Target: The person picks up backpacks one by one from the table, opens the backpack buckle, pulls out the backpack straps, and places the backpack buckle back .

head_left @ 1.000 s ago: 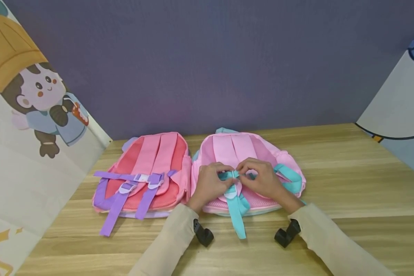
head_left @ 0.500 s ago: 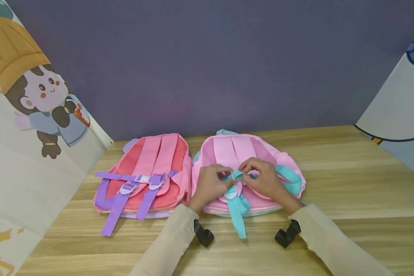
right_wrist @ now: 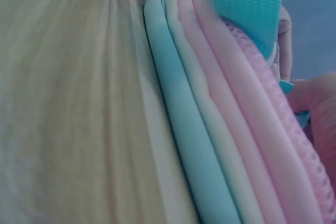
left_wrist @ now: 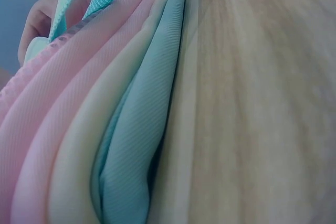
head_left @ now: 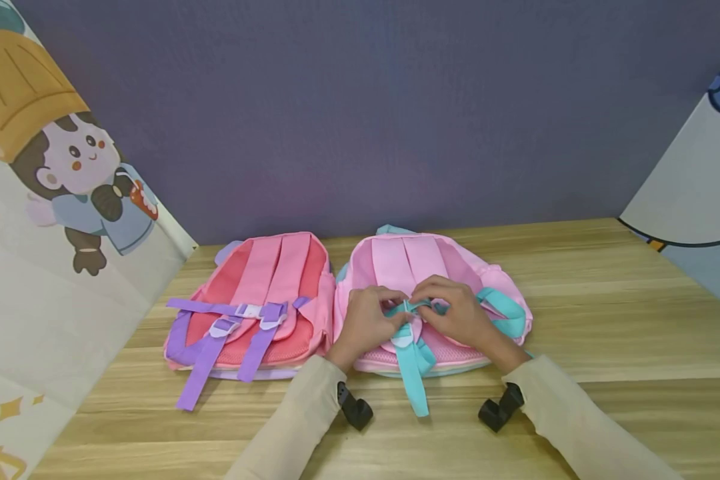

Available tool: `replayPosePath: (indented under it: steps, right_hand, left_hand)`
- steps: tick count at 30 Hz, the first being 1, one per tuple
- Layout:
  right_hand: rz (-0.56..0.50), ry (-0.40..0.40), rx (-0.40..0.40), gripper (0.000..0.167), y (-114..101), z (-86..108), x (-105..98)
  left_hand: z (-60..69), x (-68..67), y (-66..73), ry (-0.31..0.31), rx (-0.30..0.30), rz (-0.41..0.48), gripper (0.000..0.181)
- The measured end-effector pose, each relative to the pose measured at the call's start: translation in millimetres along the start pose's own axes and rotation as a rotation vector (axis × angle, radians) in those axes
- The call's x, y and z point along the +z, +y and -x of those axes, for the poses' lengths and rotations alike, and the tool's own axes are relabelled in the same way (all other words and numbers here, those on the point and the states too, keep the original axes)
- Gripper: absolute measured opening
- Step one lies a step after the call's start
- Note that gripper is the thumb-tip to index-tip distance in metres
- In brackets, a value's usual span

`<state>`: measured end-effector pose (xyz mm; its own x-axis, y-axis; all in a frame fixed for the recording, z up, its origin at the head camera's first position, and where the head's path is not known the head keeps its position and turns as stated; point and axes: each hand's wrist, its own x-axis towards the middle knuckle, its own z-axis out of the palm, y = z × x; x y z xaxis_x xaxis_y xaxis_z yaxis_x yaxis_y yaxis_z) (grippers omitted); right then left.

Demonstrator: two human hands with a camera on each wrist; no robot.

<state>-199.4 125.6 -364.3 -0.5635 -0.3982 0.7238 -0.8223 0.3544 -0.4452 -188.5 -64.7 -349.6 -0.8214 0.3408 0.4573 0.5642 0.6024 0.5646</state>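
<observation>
A light pink backpack [head_left: 390, 260] lies on the wooden table with its shoulder straps facing up. Over its lower middle, my left hand [head_left: 365, 321] pinches a turquoise webbing strap beside a small pale buckle [head_left: 405, 305]. From the right, my right hand [head_left: 455, 313] pinches the turquoise webbing just past that buckle, thumb against fingertips. Below them a loose turquoise strap end [head_left: 413, 383] hangs from a white strap adjuster [head_left: 403, 337] onto the table. Both wrist views mostly show the backpack's layered side [left_wrist: 79, 114], with turquoise webbing [right_wrist: 249, 6] rising above it. Fingertips partly hide the buckle.
A coral pink backpack [head_left: 255, 267] with purple straps [head_left: 201, 373] and a joined white buckle [head_left: 250, 311] lies against the left side. A turquoise loop [head_left: 507, 313] sticks out at the right. A dark panel [head_left: 384, 120] stands behind the wooden table [head_left: 612, 320].
The right fingers shift slightly right with the webbing, then come back left toward the buckle. The webbing between the hands looks flatter and narrower now. The left hand stays nearly still.
</observation>
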Motion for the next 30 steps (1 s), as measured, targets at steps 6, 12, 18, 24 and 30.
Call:
replayPosePath:
  steps: [6, 12, 18, 24, 30]
  right_hand:
    - [-0.030, 0.017, -0.005, 0.025, 0, 0.8, 1]
    - [-0.021, 0.030, -0.021, 0.028, -1, -0.1, 2]
    - [0.003, 0.045, -0.030, 0.027, -10, -3.2, 2]
    - [-0.018, 0.065, -0.067, 0.026, -33, -10.7, -4]
    - [-0.044, 0.086, -0.086, 0.025, -36, -12.4, -6]
  left_hand:
    - [1.1, -0.1, 1.7, -0.012, -0.021, -0.006, 0.020]
    - [0.8, -0.1, 1.4, -0.003, -0.008, -0.010, 0.021]
    - [0.3, 0.2, 0.7, -0.005, -0.005, -0.003, 0.020]
    - [-0.1, 0.5, 0.1, -0.003, -0.008, -0.004, 0.020]
    - [-0.3, 1.5, -0.5, 0.004, 0.001, -0.006, 0.021]
